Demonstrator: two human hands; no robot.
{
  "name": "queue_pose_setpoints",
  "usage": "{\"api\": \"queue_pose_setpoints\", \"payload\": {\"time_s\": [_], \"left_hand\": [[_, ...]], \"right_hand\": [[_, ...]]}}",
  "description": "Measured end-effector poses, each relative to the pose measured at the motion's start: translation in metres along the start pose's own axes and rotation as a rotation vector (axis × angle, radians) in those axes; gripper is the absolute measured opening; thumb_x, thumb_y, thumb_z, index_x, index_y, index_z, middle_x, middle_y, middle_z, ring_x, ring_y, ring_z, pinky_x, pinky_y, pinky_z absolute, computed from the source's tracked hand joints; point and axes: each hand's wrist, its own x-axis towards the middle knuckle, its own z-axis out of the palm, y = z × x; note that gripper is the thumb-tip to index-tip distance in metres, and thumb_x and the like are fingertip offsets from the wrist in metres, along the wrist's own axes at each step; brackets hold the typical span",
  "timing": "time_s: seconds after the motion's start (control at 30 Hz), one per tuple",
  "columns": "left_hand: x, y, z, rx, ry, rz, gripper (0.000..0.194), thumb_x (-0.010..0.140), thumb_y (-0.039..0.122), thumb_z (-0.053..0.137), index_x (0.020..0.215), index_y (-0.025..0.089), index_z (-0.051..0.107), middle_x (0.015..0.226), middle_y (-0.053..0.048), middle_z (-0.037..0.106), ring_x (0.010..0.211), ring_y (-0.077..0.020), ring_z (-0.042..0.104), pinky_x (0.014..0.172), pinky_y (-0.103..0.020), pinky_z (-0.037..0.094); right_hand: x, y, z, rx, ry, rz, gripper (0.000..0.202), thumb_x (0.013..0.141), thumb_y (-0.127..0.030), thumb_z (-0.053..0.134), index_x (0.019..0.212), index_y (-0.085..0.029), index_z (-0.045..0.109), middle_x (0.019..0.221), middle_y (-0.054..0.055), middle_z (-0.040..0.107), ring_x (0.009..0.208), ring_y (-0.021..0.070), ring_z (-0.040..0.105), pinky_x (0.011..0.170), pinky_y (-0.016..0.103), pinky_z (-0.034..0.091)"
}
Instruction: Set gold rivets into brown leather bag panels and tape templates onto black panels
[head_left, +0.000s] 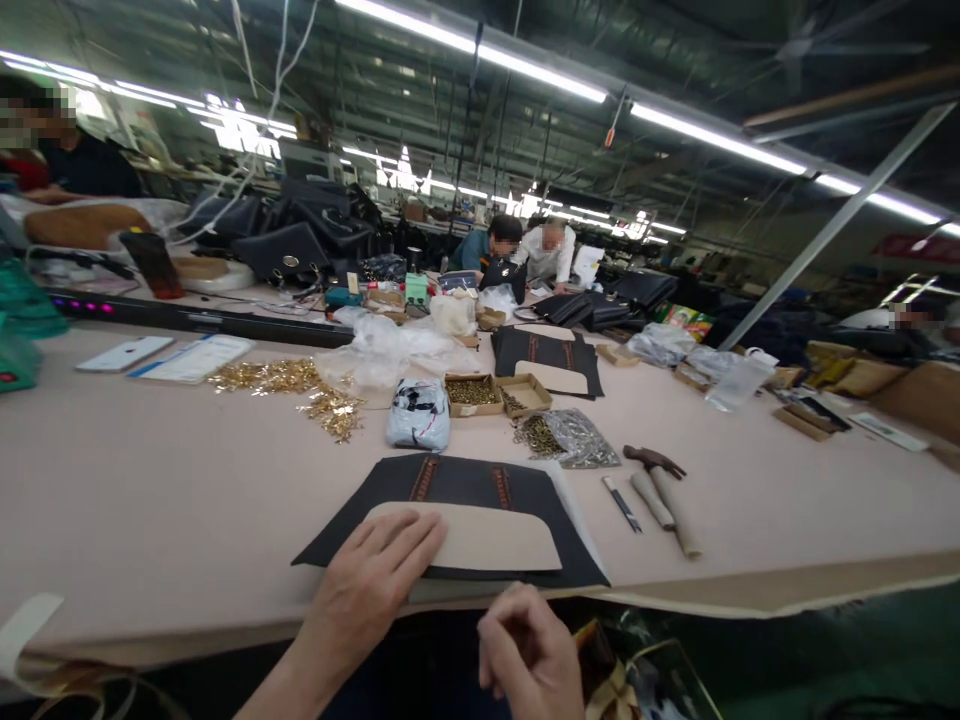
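Observation:
My left hand (382, 565) lies flat on a beige panel (502, 540), its fingers stretched out. Under that panel is a black leather sheet (465, 485) with two brown stitched strips, at the table's front edge. A white sheet (577, 510) shows along the black sheet's right side. My right hand (529, 650) is curled closed in front of the table edge, below the leather and apart from it. Whether anything small sits in its fingers is hidden. To the right lie a hammer (664, 490) and a dark slim tool (622, 503).
Behind the leather are a plastic-wrapped packet (418, 413), a box of small brass parts (472, 393), a bag of rings (577, 440) and loose gold pieces (277, 378). More black panels (585, 375) are stacked farther back. Two people (517, 250) work across the table.

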Motion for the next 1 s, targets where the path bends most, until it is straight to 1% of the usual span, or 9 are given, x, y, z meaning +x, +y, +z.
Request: {"api": "queue_pose_setpoints", "payload": {"time_s": [0.07,0.13,0.23,0.33,0.53,0.7,0.77,0.87,1.0], "left_hand": [[-0.001,0.002,-0.012,0.015,-0.001,0.009,0.045,0.110,0.022,0.030,0.134,0.022,0.068,0.134,-0.002,0.072,0.118,-0.0226,0.062,0.099,-0.038,0.043],[-0.001,0.007,-0.023,0.022,0.003,0.021,0.042,0.110,0.021,0.033,0.133,0.021,0.068,0.134,-0.002,0.072,0.117,-0.0231,0.062,0.098,-0.039,0.044],[0.003,0.016,-0.039,0.022,0.012,0.034,0.040,0.109,0.021,0.037,0.134,0.020,0.068,0.135,-0.002,0.071,0.118,-0.0239,0.062,0.098,-0.040,0.044],[0.015,0.025,-0.055,0.038,0.022,0.047,0.039,0.108,0.022,0.038,0.132,0.020,0.068,0.132,-0.003,0.072,0.116,-0.0242,0.064,0.095,-0.040,0.047],[0.049,0.041,-0.105,0.036,0.040,0.207,0.038,0.103,0.016,0.041,0.124,0.024,0.071,0.115,-0.002,0.077,0.105,-0.0210,0.071,0.091,-0.034,0.057],[0.061,0.047,-0.127,-0.135,0.008,0.172,0.047,0.104,0.027,0.035,0.145,0.034,0.056,0.117,-0.002,0.076,0.101,-0.0226,0.073,0.084,-0.035,0.062],[0.069,0.042,-0.123,-0.214,-0.076,0.129,0.044,0.106,0.031,0.033,0.142,0.037,0.058,0.105,-0.002,0.077,0.087,-0.0219,0.073,0.074,-0.034,0.061],[0.085,0.025,-0.104,-0.302,-0.336,0.012,0.031,0.108,0.039,0.040,0.117,0.034,0.069,0.087,0.000,0.074,0.070,-0.0200,0.069,0.060,-0.031,0.052],[0.096,-0.002,-0.055,-0.435,-0.616,-0.156,0.020,0.102,0.042,0.054,0.101,0.029,0.069,0.089,0.000,0.075,0.082,-0.0232,0.071,0.065,-0.030,0.046]], "right_hand": [[0.001,-0.018,-0.016,-0.334,0.135,-0.458,0.011,0.092,-0.031,0.076,0.098,-0.024,0.070,0.083,0.004,0.071,0.074,0.0194,0.070,0.065,0.030,0.059],[0.009,-0.035,-0.030,-0.685,0.111,-0.723,0.032,0.090,-0.025,0.076,0.122,-0.025,0.071,0.115,0.011,0.074,0.112,0.0301,0.070,0.093,0.043,0.060],[0.025,-0.049,-0.049,-1.021,-0.141,-0.763,0.043,0.097,-0.012,0.058,0.138,-0.023,0.065,0.135,0.010,0.070,0.132,0.0289,0.062,0.108,0.044,0.054],[0.034,-0.057,-0.066,-1.015,-0.259,-0.795,0.054,0.097,-0.004,0.045,0.143,-0.024,0.063,0.132,0.006,0.073,0.125,0.0213,0.067,0.108,0.036,0.055],[0.037,-0.120,-0.100,-0.827,-0.313,-0.608,0.057,0.086,-0.017,0.072,0.137,-0.040,0.068,0.121,0.001,0.077,0.106,0.0285,0.077,0.092,0.038,0.065],[0.040,-0.168,-0.137,-0.983,-0.474,-0.648,0.066,0.081,-0.024,0.081,0.143,-0.040,0.064,0.118,0.003,0.079,0.095,0.0271,0.079,0.081,0.033,0.065],[0.047,-0.173,-0.142,-0.995,-0.482,-0.544,0.057,0.084,-0.023,0.080,0.137,-0.041,0.068,0.117,0.003,0.079,0.095,0.0255,0.078,0.081,0.032,0.062],[0.071,-0.165,-0.133,-0.891,-0.494,-0.255,0.036,0.088,-0.029,0.079,0.123,-0.038,0.077,0.110,0.004,0.080,0.094,0.0261,0.075,0.082,0.034,0.059],[0.112,-0.124,-0.113,-0.716,-0.612,0.003,0.016,0.089,-0.033,0.078,0.104,-0.031,0.082,0.097,0.001,0.081,0.089,0.0247,0.071,0.080,0.031,0.053]]}}
